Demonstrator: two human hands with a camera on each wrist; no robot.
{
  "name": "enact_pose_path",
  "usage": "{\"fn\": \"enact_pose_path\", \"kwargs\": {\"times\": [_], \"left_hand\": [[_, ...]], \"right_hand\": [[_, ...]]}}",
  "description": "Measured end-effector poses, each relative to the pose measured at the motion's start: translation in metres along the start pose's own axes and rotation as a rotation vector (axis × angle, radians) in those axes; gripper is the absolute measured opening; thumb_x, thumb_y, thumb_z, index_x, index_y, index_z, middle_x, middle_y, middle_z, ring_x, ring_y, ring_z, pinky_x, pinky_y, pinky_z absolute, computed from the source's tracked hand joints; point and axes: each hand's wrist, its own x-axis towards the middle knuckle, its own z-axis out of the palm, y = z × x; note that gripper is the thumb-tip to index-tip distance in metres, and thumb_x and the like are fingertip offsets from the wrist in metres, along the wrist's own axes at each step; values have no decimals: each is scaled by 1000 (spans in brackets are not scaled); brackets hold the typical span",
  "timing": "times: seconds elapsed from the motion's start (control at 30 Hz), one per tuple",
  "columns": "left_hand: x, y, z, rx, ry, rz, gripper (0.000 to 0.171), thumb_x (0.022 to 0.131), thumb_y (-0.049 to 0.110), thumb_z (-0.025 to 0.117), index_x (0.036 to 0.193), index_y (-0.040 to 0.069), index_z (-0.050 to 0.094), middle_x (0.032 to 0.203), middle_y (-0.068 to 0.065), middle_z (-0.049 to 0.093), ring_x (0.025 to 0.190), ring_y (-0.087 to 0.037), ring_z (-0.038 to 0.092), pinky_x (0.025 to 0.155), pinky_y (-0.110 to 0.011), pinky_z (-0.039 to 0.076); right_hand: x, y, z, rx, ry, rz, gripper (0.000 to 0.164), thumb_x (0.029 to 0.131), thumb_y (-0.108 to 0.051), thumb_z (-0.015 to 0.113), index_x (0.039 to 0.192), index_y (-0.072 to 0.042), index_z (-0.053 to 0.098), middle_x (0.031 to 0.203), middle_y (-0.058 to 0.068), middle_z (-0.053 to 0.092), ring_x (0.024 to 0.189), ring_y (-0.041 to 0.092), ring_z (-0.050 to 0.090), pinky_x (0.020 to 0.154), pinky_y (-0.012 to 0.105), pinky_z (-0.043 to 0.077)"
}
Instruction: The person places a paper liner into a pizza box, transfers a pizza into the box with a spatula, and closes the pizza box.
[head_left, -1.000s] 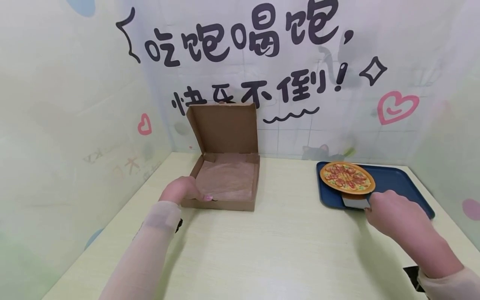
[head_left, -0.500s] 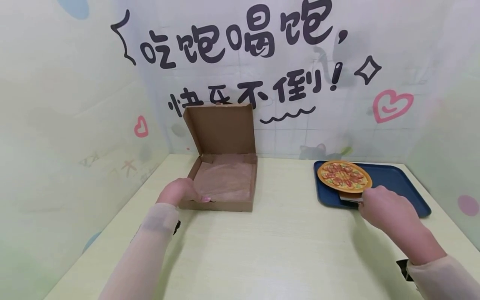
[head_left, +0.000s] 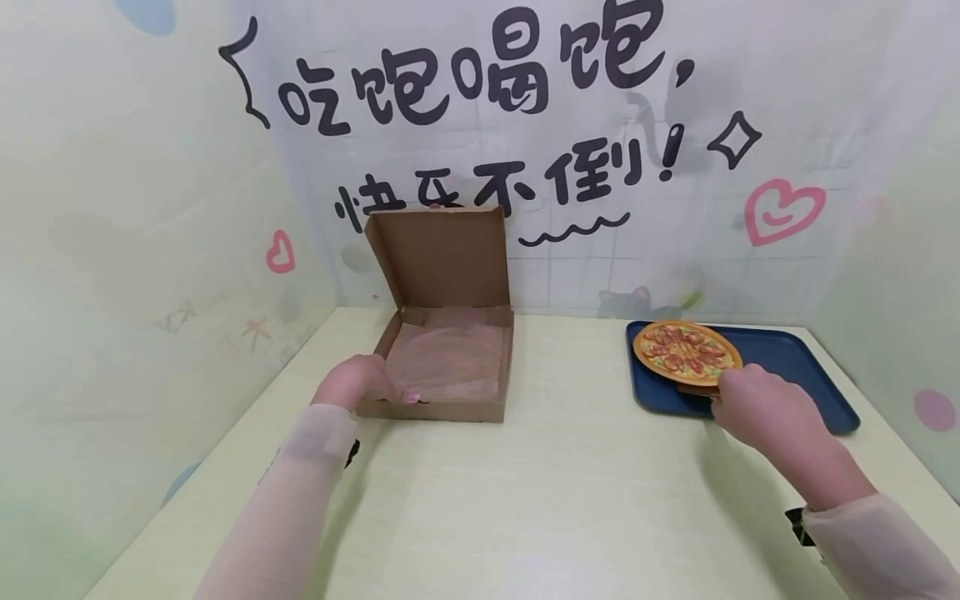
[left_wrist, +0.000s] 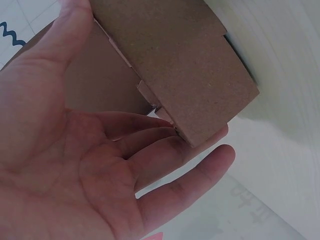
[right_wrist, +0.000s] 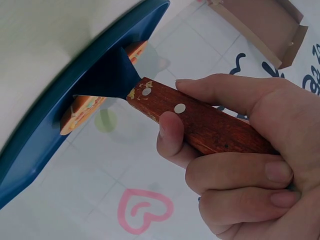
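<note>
My left hand holds the front left corner of a brown cardboard pizza box, its lid raised. In the left wrist view, the thumb lies over the front wall's top edge while the fingers lie against the side of the corner. My right hand grips a spatula by its riveted wooden handle. Its metal blade reaches under a round pizza with an orange crust. The pizza lies tilted at the left end of a blue tray, its near edge raised over the blade.
The box and tray stand apart on a pale wooden table, both near the back wall with its large black lettering. Side walls close in the table at left and right.
My right hand has moved left and slightly away, sliding the spatula blade farther under the pizza. My left hand stays on the box corner. The head view has shifted slightly.
</note>
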Motion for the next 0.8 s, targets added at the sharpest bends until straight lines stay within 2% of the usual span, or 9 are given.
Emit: {"fn": "enact_pose_path", "kwargs": {"times": [0.13, 0.33, 0.8], "left_hand": [[0, 0, 0, 2, 3, -6, 104, 85, 62, 83, 153, -6, 46, 158, -29, 49, 140, -45, 53, 114, -59, 48], [0, -1, 0, -1, -7, 3, 100, 86, 61, 83, 152, -5, 49, 158, -29, 49, 140, -45, 52, 115, -59, 48], [2, 0, -2, 31, -7, 8, 105, 86, 62, 82, 154, -8, 44, 160, -31, 47, 142, -48, 51, 116, -60, 47]], "right_hand": [[3, 1, 0, -1, -5, 0, 17, 98, -13, 64, 87, -2, 70, 73, 11, 57, 63, 25, 52, 54, 38, 40], [7, 3, 3, 7, -7, -1, 18, 99, -12, 62, 86, -1, 69, 75, 12, 58, 63, 25, 52, 55, 38, 41], [15, 10, 11, 16, -11, -1, 16, 98, -9, 61, 87, -1, 69, 74, 11, 57, 62, 24, 52, 55, 37, 41]]}}
